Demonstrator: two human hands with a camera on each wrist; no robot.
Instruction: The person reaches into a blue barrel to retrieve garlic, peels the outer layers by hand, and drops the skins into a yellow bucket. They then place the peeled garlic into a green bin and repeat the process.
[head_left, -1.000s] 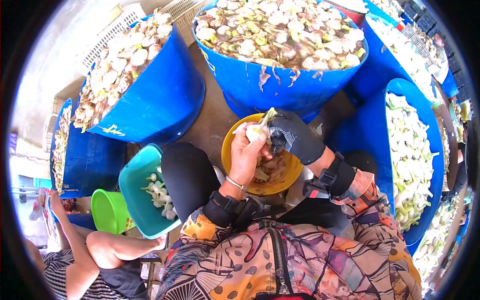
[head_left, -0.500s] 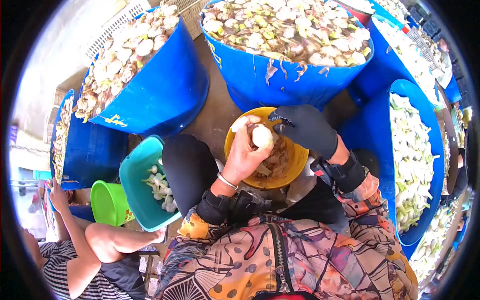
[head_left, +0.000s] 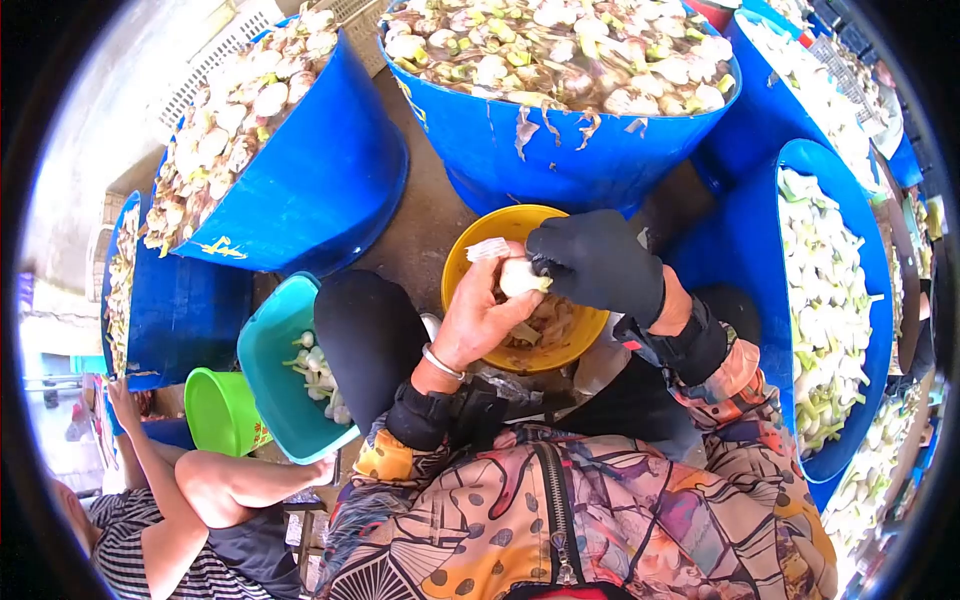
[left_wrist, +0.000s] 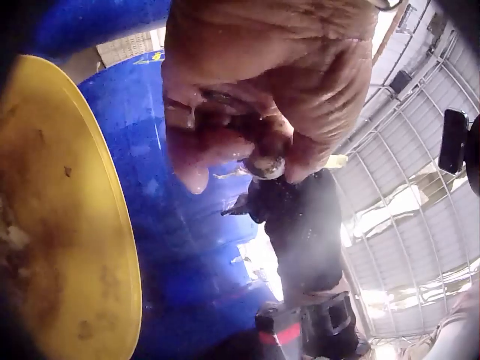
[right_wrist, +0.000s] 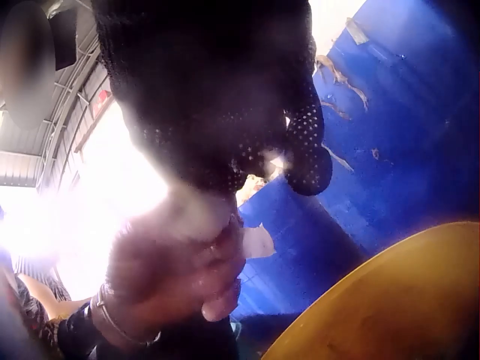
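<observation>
Apparently, we are peeling: the left hand (head_left: 472, 322) is gripping the garlic bulb (head_left: 518, 278) above the yellow bowl (left_wrist: 86, 247); the gloved right hand (head_left: 602, 265) is bending against it – whether pinching, we cannot tell. Any remaining skin is probably calling for a controlled pull.

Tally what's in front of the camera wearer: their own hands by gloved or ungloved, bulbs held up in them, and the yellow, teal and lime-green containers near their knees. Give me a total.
Ungloved left hand: 1
Gloved right hand: 1
Garlic bulb held up: 1
Yellow bowl: 1
Teal basin: 1
Lime-green bucket: 1
Total: 6
</observation>
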